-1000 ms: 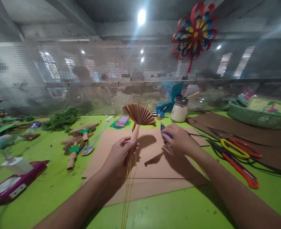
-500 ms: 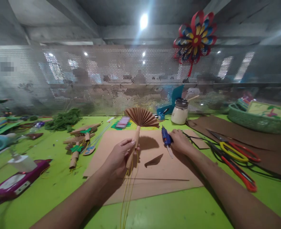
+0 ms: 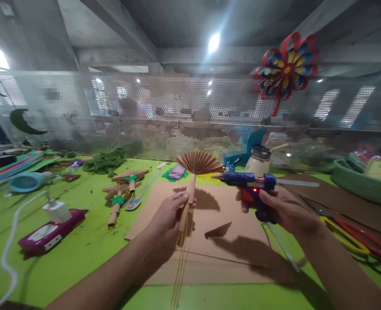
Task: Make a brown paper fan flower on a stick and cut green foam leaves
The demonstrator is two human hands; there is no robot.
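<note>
My left hand (image 3: pixel 173 212) is closed round the rolled paper handle of a pleated brown paper fan (image 3: pixel 199 162), held upright above the cardboard sheets (image 3: pixel 158 202). Yellow strings (image 3: pixel 181 262) hang down from the handle. In my right hand (image 3: pixel 285 206) is a blue hot glue gun (image 3: pixel 251 183) with a red trigger and a lit red light. A clear glue stick pokes out of its back. Its nozzle points left, close to the fan's right edge but apart from it. A small folded brown paper piece (image 3: pixel 218 230) lies on the cardboard between my hands.
Left on the green table are small paper fan figures (image 3: pixel 114 213), a purple power strip (image 3: pixel 50 234), green yarn (image 3: pixel 104 161) and a light-blue roll (image 3: pixel 27 183). Scissors (image 3: pixel 345 234), a jar (image 3: pixel 258 162) and a green basket (image 3: pixel 354 181) stand right. A perforated screen (image 3: pixel 164 116) rises behind.
My right hand has picked the glue gun up off the cardboard and raised it, nozzle turned left towards the fan. My left hand keeps hold of the fan. The view has swung left.
</note>
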